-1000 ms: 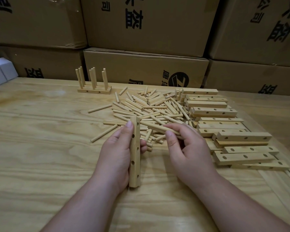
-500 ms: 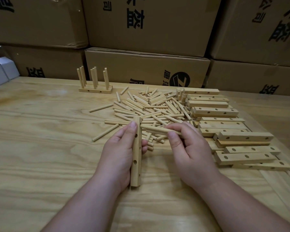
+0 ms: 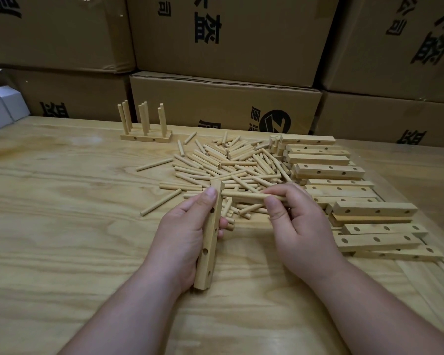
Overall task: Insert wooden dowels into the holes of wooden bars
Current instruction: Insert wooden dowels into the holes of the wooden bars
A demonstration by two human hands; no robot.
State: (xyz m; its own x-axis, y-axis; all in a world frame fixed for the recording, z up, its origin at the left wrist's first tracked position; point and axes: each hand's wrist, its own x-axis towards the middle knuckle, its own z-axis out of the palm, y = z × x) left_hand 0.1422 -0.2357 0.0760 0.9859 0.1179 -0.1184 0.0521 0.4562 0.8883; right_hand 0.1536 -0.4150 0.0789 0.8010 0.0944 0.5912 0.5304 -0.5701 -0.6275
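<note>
Early days — one finished bar (image 3: 146, 137) stands at back. Left hand (image 3: 187, 234) grips bar (image 3: 210, 239); right hand (image 3: 295, 224) pinches dowel (image 3: 244, 196) at top hole — stack of bars (image 3: 344, 190) untouched.

Head camera looks forward and down (close) over the table (image 3: 62, 226).

Storeroom: stacked printed cartons (image 3: 223, 39) behind worktable (image 3: 62, 226)

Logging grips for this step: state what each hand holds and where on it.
Left hand grips the bar around its middle. Right hand pinches a dowel near its right end; the left tip meets the bar's top hole.
</note>
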